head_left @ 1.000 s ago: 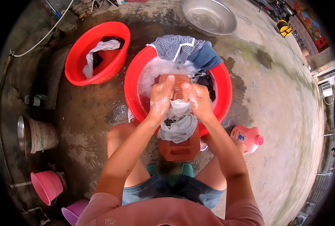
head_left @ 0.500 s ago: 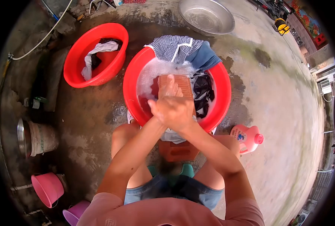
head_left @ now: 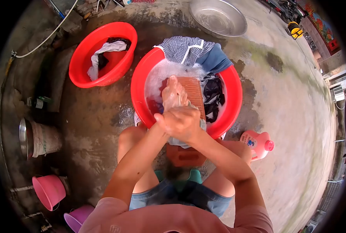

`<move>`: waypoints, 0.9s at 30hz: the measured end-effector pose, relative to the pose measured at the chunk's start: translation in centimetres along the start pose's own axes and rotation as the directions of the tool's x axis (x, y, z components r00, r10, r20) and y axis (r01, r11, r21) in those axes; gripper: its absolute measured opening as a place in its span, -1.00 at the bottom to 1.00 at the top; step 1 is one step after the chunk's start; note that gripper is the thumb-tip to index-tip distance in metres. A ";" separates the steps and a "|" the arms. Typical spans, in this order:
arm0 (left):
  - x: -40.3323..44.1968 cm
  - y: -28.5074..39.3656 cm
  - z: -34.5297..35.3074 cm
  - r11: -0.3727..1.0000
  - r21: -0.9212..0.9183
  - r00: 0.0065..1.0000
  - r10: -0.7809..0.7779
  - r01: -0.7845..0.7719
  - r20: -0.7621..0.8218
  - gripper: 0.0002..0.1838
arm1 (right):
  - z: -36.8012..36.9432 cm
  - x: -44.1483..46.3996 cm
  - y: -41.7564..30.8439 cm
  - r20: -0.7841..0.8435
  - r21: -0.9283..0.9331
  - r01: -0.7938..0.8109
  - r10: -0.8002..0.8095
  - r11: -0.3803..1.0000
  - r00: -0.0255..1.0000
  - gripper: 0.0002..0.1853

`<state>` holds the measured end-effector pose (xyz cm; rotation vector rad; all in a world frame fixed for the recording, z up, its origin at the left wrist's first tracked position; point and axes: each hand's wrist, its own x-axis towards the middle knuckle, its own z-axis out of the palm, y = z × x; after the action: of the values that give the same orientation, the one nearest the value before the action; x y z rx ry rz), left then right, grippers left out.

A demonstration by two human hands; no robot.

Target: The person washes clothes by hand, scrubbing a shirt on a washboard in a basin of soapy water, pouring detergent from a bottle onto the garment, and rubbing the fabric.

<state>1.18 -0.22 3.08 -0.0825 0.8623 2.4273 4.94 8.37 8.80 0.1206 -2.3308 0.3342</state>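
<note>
My left hand (head_left: 173, 93) lies forward on a ribbed, brick-coloured washboard (head_left: 194, 89), its fingers curled on a pale wet cloth (head_left: 201, 125). Closer to me, my right hand (head_left: 180, 121) is closed over the same cloth and crosses in front of my left wrist. Its fingertips are hidden underneath. The washboard leans inside a large red tub (head_left: 237, 91) of sudsy water (head_left: 155, 79), its lower end between my knees. Dark wet clothing (head_left: 213, 95) lies in the tub right of the board. A checked garment (head_left: 184, 48) and a blue one (head_left: 215, 58) hang over the far rim.
A second red tub (head_left: 77, 64) with clothing stands at the far left, a metal basin (head_left: 219, 17) at the back. The pink detergent jug (head_left: 256, 143) is right of my knee. Buckets, including a pink one (head_left: 48, 190), line the left side of the wet concrete floor.
My left hand has slid slightly forward while my right hand has come a little nearer to me. More cloth shows between them. The whole view has shifted slightly.
</note>
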 end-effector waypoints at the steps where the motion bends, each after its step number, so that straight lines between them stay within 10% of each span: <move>1: -1.4 0.4 2.0 1.000 0.002 0.992 0.028 -0.028 -0.120 -0.68 | 0.1 -0.5 -0.2 0.026 0.024 -0.032 0.031 0.999 0.999 -0.70; 3: -2.7 1.1 5.4 0.996 0.016 0.943 0.092 -0.092 -0.319 -0.64 | 0.2 -0.4 -0.1 0.053 0.050 -0.083 0.081 0.995 0.995 -0.70; 6: -0.1 -1.8 -0.7 0.986 -0.164 0.999 0.001 0.008 0.053 -0.63 | -0.2 -0.1 -1.4 0.001 -0.027 0.041 -0.041 0.999 0.999 -0.67; 9: -0.7 0.7 1.6 0.998 -0.013 0.984 -0.067 0.065 -0.164 -0.62 | -0.5 -1.3 -4.1 -0.144 0.303 0.149 -0.109 0.941 0.984 -0.70; 12: -2.9 1.2 6.3 0.997 0.050 0.914 0.067 -0.051 -0.401 -0.60 | 2.6 -2.0 0.5 -0.015 0.013 -0.124 0.125 0.992 0.992 -0.69; 13: -2.3 0.6 4.8 0.989 -0.132 0.943 0.015 -0.062 -0.332 -0.62 | 0.9 -1.2 -1.0 -0.116 0.121 0.041 -0.027 0.992 0.993 -0.69; 14: 1.0 0.4 -2.3 0.990 -0.107 0.921 -0.040 0.087 0.388 -0.67 | -1.2 -0.2 -4.3 -0.127 0.168 0.240 -0.220 0.956 0.967 -0.72; 16: -0.8 1.0 1.0 0.999 -0.008 0.999 -0.043 0.043 0.003 -0.65 | -1.3 -0.6 -4.6 -0.139 0.307 0.196 -0.160 0.931 0.977 -0.75; 18: -3.0 2.2 6.9 0.998 0.054 0.886 -0.010 0.039 -0.463 -0.61 | 0.8 0.0 -0.5 -0.007 0.064 -0.054 0.055 0.996 0.998 -0.73; 22: -0.9 1.8 1.0 0.989 -0.021 0.972 -0.140 0.146 0.188 -0.61 | 0.3 -0.8 -3.0 -0.151 0.189 0.082 -0.053 0.979 0.987 -0.60; 23: -1.2 -0.2 0.6 0.995 -0.096 0.971 0.049 -0.027 0.236 -0.59 | 0.1 -1.1 -3.6 -0.189 0.262 0.097 -0.047 0.960 0.981 -0.57; 24: -1.6 -1.8 0.8 0.964 -0.190 0.932 0.235 -0.187 0.275 -0.57 | 0.2 -0.6 -2.2 -0.086 0.348 -0.101 0.139 0.932 0.987 -0.54; 27: -3.1 2.2 3.7 0.986 0.133 0.993 -0.088 0.098 -0.084 -0.53 | -0.1 0.1 2.1 0.250 0.518 -0.582 0.539 0.627 0.804 -0.51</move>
<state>3.14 -0.92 7.96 -0.1628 1.0343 2.2843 4.56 10.39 8.46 -0.3322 -2.2038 1.3800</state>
